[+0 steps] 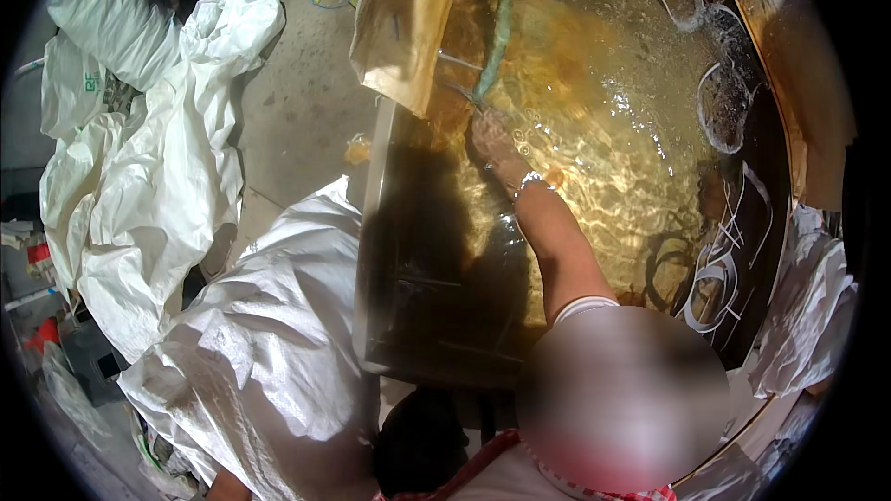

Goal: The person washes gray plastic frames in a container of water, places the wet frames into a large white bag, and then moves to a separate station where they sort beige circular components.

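My right arm reaches forward into a large tank of brownish, rippling water (pixel 613 148). The right hand (pixel 497 137) is under the surface, closed at the lower end of a green hose (pixel 503 9); water blurs the fingers. A ring of bright splash circles the wrist where it enters. My left hand is out of view. A small patch of skin (pixel 227 486) shows at the bottom edge beside a white woven sack (pixel 269 353), too little of it to tell which part.
A pale rim (pixel 373 186) bounds the tank on the left. A tan sheet (pixel 408 23) hangs over its far-left corner. White strips (pixel 713 288) lie along the right side. More white sacking (pixel 153 195) is heaped at left, by the grey floor (pixel 302 93).
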`<state>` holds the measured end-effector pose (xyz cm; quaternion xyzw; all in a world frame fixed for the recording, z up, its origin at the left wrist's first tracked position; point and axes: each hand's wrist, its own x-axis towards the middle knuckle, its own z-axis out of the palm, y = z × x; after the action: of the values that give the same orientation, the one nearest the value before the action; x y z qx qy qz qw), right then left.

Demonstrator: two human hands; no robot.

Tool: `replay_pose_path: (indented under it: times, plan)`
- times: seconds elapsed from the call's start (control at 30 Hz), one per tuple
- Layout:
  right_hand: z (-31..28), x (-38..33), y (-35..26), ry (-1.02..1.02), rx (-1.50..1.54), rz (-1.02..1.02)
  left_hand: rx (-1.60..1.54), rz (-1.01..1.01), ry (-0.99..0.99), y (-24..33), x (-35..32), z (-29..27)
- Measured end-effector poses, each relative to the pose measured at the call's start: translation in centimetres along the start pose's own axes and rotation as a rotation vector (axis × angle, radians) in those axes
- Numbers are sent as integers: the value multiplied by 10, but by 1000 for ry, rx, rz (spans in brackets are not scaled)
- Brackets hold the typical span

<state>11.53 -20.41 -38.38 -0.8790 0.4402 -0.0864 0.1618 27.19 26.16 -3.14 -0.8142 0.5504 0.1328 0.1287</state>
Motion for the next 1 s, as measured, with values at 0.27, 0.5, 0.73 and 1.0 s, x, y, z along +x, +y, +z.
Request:
replay_pose_path:
  times: [0.27, 0.5, 0.73, 1.0]
  plan:
    - [-38, -22, -13, -132, 21, 3, -7, -20, 3, -1, -3, 5]
    - [-31, -20, -15, -117, 34, -3, -8, -22, 15, -1, -1, 8]
    - [-30, -24, -16, -144, 54, -10, -5, -25, 20, -1, 1, 11]
    - [-48, -56, -21, -237, 101, -21, -6, -31, 33, -1, 3, 14]
